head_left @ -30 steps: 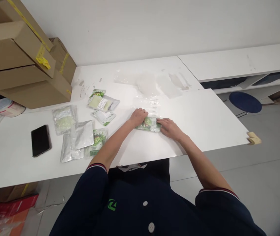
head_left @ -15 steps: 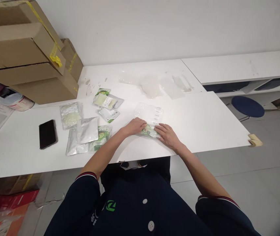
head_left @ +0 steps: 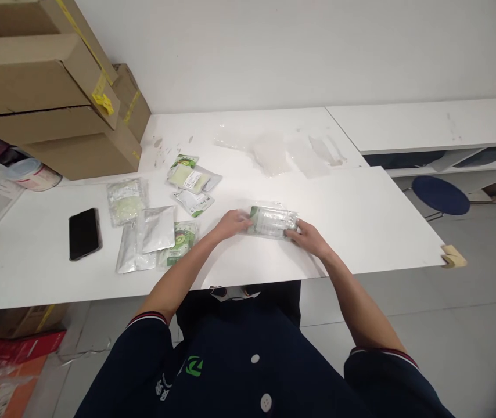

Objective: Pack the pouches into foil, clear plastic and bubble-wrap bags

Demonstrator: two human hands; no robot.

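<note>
Between my two hands lies a green-and-white pouch (head_left: 272, 222) in clear plastic wrap, its printed back face up. My left hand (head_left: 234, 224) grips its left end, slightly blurred. At the right end, my right hand (head_left: 310, 237) pinches the wrapped pouch between thumb and fingers. To the left are silver foil pouches (head_left: 156, 230) and a green printed pouch (head_left: 182, 242). A bag with pale green contents (head_left: 126, 201) rests behind them. Further back sits a small pile of green and white packets (head_left: 191, 181).
A black phone (head_left: 85, 234) lies on the white table (head_left: 361, 232) at left. Cardboard boxes (head_left: 86, 151) and a tin (head_left: 34, 174) stand behind it. Clear plastic bags (head_left: 269, 154) lie toward the wall. A blue stool (head_left: 440, 195) stands beyond the right edge, near a padded corner (head_left: 453, 256).
The pouch has been turned over away from me, into the clear plastic that lay spread behind it. My right hand has shifted from its top to its right end.
</note>
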